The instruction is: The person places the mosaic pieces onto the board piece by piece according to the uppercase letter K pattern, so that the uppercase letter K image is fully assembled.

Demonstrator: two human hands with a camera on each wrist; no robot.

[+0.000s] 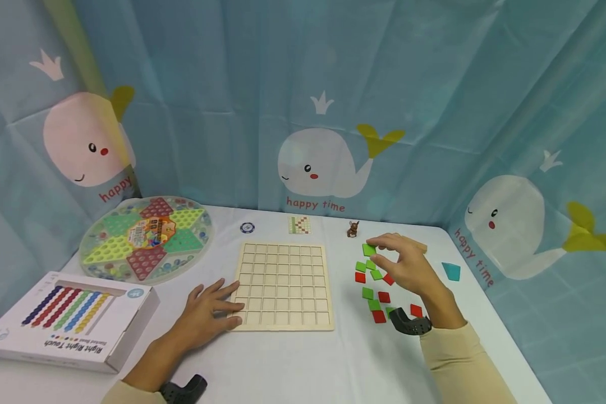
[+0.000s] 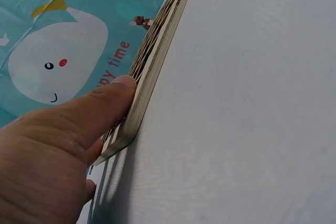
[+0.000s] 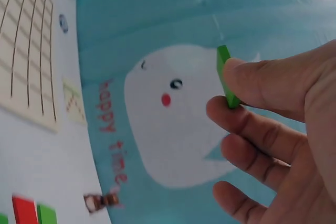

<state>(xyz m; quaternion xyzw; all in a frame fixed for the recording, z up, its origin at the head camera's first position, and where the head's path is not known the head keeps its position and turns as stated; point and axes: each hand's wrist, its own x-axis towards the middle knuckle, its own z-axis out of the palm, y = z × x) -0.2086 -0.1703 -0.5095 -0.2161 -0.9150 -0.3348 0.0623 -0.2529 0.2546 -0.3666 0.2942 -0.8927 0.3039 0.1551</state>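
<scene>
A pale wooden grid board (image 1: 283, 287) lies in the middle of the table. My left hand (image 1: 207, 314) rests at its left edge with fingers spread; in the left wrist view the thumb (image 2: 113, 98) touches the board's rim (image 2: 152, 72). Above the table to the right, my right hand (image 1: 404, 264) pinches a green square tile (image 3: 227, 77) between thumb and index finger. Below that hand several loose tiles are scattered, among them a red tile (image 1: 379, 317) and a green tile (image 1: 367, 293).
A small pattern card (image 1: 299, 225), a poker chip (image 1: 247, 228) and a brown animal figurine (image 1: 352, 229) sit behind the board. To the left are a round Chinese checkers board (image 1: 121, 224) and a white bead-toy box (image 1: 70, 320). A teal piece (image 1: 451, 271) lies far right.
</scene>
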